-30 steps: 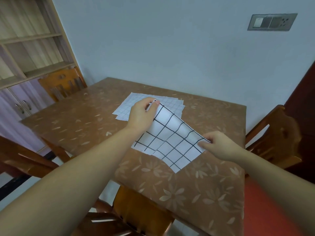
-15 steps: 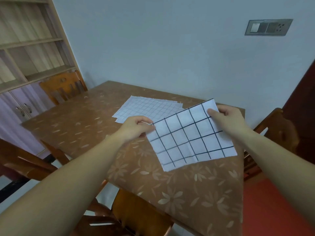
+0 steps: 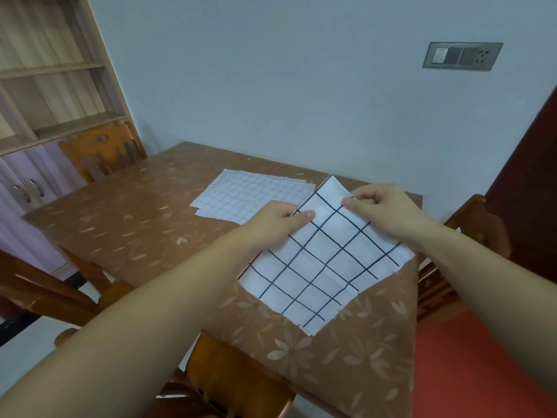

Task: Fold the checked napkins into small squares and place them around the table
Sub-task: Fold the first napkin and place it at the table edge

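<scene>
Checked napkin [image 3: 319,267] below both grips

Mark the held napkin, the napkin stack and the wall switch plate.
held checked napkin [image 3: 319,267], head view, middle of the cloth.
napkin stack [image 3: 244,197], head view, top sheet's centre.
wall switch plate [image 3: 462,56], head view, middle of the panel.

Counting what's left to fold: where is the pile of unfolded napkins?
The flat pile of faint-checked white napkins lies mid-table, toward the far wall, just beyond the left hand.
</scene>
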